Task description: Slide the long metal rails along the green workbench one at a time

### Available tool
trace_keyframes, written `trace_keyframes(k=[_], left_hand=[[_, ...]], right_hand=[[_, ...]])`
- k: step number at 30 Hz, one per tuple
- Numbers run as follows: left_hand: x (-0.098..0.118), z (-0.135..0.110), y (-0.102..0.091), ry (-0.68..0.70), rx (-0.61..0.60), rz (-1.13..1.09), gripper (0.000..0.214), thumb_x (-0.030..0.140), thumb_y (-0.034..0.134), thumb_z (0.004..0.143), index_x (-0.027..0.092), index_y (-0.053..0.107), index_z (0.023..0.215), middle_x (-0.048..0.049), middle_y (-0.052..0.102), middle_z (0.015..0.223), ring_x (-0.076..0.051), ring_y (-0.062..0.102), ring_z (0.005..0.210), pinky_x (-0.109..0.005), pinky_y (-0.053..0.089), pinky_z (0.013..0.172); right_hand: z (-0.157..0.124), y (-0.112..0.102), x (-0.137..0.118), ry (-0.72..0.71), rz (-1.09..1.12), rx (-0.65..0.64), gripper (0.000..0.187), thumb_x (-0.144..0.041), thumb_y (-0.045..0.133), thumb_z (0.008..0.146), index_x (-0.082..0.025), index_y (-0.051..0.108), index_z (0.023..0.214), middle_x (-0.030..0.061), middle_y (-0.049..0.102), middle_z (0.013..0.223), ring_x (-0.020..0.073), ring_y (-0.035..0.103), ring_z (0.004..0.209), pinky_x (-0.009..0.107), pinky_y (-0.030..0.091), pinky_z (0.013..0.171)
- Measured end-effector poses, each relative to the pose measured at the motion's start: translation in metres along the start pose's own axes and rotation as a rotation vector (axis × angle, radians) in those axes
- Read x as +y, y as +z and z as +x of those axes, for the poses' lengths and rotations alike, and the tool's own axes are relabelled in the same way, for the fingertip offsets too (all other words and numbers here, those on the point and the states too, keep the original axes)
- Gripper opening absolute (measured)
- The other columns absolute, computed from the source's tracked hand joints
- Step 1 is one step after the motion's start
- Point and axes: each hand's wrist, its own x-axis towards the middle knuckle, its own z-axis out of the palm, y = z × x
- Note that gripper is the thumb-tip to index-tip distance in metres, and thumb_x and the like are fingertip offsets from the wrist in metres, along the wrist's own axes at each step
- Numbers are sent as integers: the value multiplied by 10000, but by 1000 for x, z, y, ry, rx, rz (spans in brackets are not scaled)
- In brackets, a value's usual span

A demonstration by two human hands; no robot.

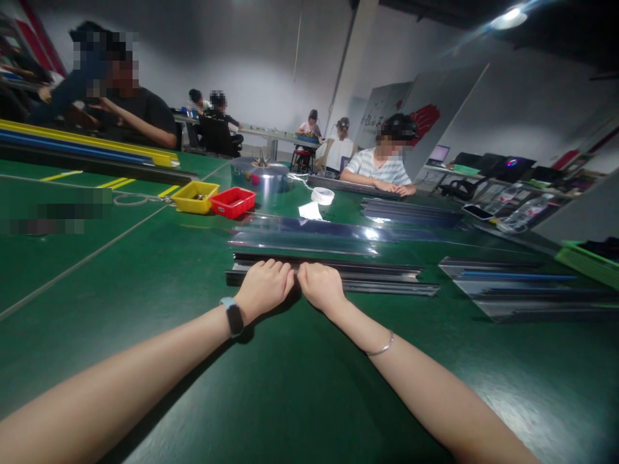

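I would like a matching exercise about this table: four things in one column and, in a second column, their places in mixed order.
Things:
1 watch
2 bracelet
3 rails
4 yellow bin

Places:
a beside the red bin
b under the left hand and right hand
c on the right wrist
d on the left wrist

Pairs: 1-d; 2-c; 3-b; 4-a
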Motion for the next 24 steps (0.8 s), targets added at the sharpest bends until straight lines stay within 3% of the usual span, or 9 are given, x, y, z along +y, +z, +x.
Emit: trace_keyframes(k=[24], left_hand=[[-4, 1, 2, 1, 8, -16, 322, 298, 303, 855, 151, 550, 709, -69, 553, 654, -171, 500, 684, -306, 345, 618]], right_hand=[[1, -3, 0, -3, -16, -15, 381, -254, 238, 878, -158, 549, 679, 35, 605, 621, 114, 534, 586, 230, 258, 531]])
